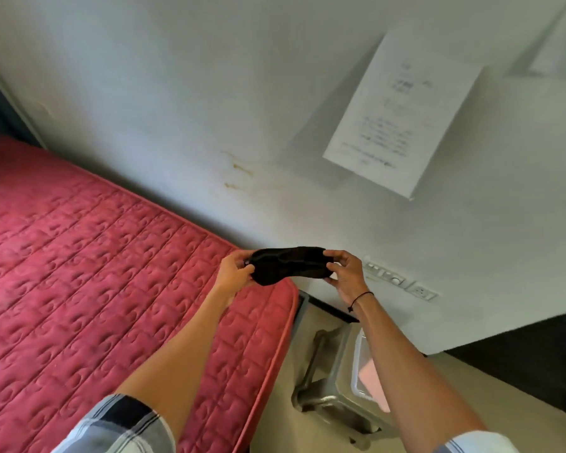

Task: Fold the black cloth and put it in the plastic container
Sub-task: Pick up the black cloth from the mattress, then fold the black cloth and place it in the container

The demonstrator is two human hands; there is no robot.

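A small black cloth [290, 264] is stretched in the air between both hands, above the far corner of the red mattress. My left hand [234, 273] pinches its left end and my right hand [347, 273] pinches its right end. The clear plastic container [361, 371] stands below my right forearm on a metal stool, with something pink inside; my arm hides part of it.
The red quilted mattress [111, 289] fills the left half. A metal stool [327, 384] stands on the beige floor beside the bed. A white wall carries a paper notice [402, 116] and a socket strip [399, 282]. Dark furniture [536, 358] sits at the right.
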